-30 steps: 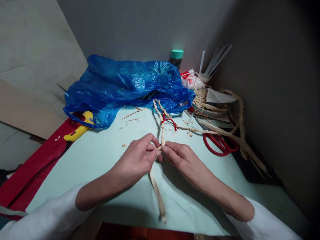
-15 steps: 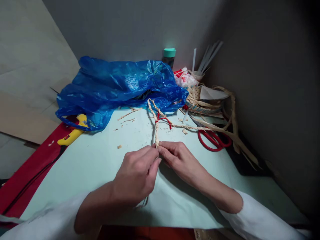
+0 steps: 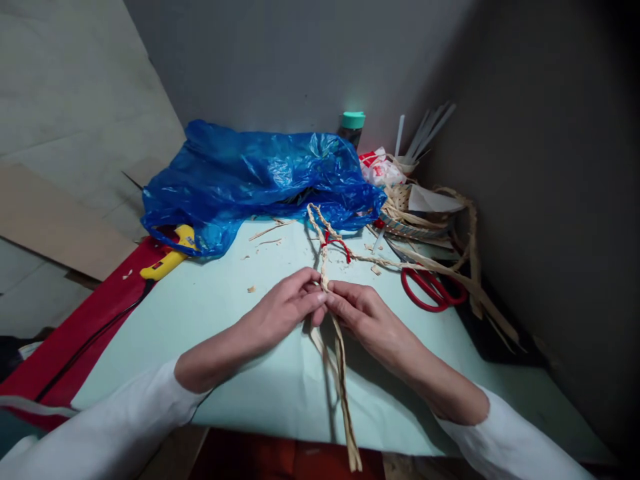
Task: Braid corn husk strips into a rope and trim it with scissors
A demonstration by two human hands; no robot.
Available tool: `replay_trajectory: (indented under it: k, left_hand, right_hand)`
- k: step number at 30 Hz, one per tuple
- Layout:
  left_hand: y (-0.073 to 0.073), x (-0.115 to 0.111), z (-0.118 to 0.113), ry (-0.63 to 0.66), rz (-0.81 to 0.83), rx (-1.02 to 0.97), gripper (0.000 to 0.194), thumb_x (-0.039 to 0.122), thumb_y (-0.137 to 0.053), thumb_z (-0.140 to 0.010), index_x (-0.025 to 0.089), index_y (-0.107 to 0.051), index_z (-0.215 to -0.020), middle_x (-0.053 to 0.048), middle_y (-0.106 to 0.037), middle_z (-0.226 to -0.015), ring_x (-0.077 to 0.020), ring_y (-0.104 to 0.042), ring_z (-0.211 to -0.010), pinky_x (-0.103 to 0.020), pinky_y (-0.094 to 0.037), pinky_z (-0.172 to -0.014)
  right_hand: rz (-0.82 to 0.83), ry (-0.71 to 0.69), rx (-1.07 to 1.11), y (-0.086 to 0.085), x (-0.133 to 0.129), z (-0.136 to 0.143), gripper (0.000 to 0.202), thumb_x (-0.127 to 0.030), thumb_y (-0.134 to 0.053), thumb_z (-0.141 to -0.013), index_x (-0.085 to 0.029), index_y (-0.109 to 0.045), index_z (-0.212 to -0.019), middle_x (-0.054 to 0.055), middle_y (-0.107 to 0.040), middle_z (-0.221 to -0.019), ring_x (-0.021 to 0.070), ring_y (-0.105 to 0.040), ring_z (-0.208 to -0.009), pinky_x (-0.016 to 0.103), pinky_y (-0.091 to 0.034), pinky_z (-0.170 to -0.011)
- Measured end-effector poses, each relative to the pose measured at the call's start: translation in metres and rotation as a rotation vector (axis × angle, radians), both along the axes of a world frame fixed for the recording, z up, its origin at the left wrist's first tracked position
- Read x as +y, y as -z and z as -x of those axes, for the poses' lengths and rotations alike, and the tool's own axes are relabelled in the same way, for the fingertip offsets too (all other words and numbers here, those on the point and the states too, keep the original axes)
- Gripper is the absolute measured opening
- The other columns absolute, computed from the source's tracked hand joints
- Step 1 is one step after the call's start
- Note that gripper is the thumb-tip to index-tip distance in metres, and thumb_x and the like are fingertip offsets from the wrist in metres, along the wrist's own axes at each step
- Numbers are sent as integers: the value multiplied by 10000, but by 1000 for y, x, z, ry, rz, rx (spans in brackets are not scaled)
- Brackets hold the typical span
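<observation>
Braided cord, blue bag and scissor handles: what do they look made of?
Braided cord: probably dried plant fibre, matte, with flat straw-coloured strands. Blue bag: thin glossy plastic, crinkled with bright highlights. Scissor handles: likely plastic, smooth and evenly red.

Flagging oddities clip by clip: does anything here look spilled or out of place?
Mildly untidy: loose scraps lie scattered on the pale green sheet, either side of the braid, and the blue bag sprawls partly over the yellow tool.

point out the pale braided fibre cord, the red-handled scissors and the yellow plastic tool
Pale braided fibre cord (image 3: pixel 324 268): head view, on the braided length
Red-handled scissors (image 3: pixel 443 293): head view, on the red handles
Yellow plastic tool (image 3: pixel 167 265): head view, on its body
</observation>
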State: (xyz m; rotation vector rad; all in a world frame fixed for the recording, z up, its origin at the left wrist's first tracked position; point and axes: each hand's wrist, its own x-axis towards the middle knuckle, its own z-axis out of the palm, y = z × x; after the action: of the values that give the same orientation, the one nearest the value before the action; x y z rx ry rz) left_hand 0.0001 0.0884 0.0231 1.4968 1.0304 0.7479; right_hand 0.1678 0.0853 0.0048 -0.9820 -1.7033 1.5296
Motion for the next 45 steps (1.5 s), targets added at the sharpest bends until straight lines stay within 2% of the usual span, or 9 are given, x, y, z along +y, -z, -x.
replay_trajectory:
  k: [3, 9, 15, 23, 29, 33, 36, 41, 45]
  left_hand:
    - [9, 2, 0, 114, 254, -221, 148, 314, -472, -917, 175, -468, -867, 30, -527, -626, -70, -373, -489, -213, -275, -483]
    - [11, -1, -3, 53, 246, -189, 163, 300, -500, -909, 148, -530, -858, 5, -556, -614, -48, -297, -461, -215, -157, -438]
    - [16, -4, -7, -77, 350, -231, 161, 295, -612, -825, 139, -592, -860, 63, -422, -592, -18, -248, -414, -216, -100, -411]
    - [14, -11, -8, -215, 123, 30, 273, 231, -548, -782, 134, -588, -529, 32, -474, -495, -56, -292, -445, -234, -199, -466]
    - [19, -11, -5, -193, 225, -67, 206, 272, -579, -795, 122, -693, -712, 61, -393, -446, -63, -290, -440, -221, -178, -461]
    - [18, -9, -2, -136, 278, -145, 265, 352, -648, -792, 106, -726, -850, 3, -559, -590, -61, -369, -475, -215, -221, -461]
    - [15, -9, 0, -121, 267, -186, 240, 333, -665, -797, 106, -723, -849, 18, -530, -584, -45, -308, -480, -213, -201, -479]
    - [10, -10, 0, -112, 290, -239, 198, 300, -629, -812, 117, -701, -793, 58, -397, -501, -54, -227, -475, -224, -146, -475]
    - [6, -9, 1, -68, 275, -220, 201, 298, -604, -804, 116, -689, -795, -6, -573, -613, -59, -322, -484, -219, -191, -484]
  right_hand:
    - [-2, -24, -44, -5, 0, -2, 304, -331, -397, -979, -173, -575, -791, -10, -556, -698, 102, -452, -611, 226, -348, -608]
    - [-131, -62, -234, -19, -2, -5, 325, -278, -355, -985, -157, -585, -790, 35, -637, -751, 126, -509, -655, 249, -368, -645]
    - [-317, 100, -643, -23, -13, 0, 209, -275, -348, -982, -176, -512, -898, 26, -592, -693, 145, -482, -607, 267, -288, -580]
    - [-533, 106, -1023, -26, -19, 1, 197, -250, -348, -947, -184, -531, -916, 37, -581, -594, 146, -419, -467, 304, -150, -513]
    - [-893, -110, -1008, -15, -28, 4, 227, -118, -451, -793, -140, -582, -977, 62, -662, -709, 158, -493, -480, 330, -138, -498]
    - [-1032, -174, -924, -6, -30, 5, 219, -75, -413, -828, -131, -597, -934, 79, -669, -792, 147, -508, -512, 326, -189, -505]
    - [-914, -127, -757, -12, -28, 2, 222, -258, -427, -920, -151, -622, -915, 59, -651, -723, 149, -522, -550, 307, -256, -534]
    - [-472, 288, -424, -24, -14, -4, 268, -343, -406, -965, -173, -590, -871, 38, -647, -805, 147, -568, -744, 268, -375, -695]
    - [-126, 48, -253, -13, -4, -4, 283, -358, -361, -986, -177, -546, -870, 3, -608, -720, 124, -541, -651, 252, -388, -641]
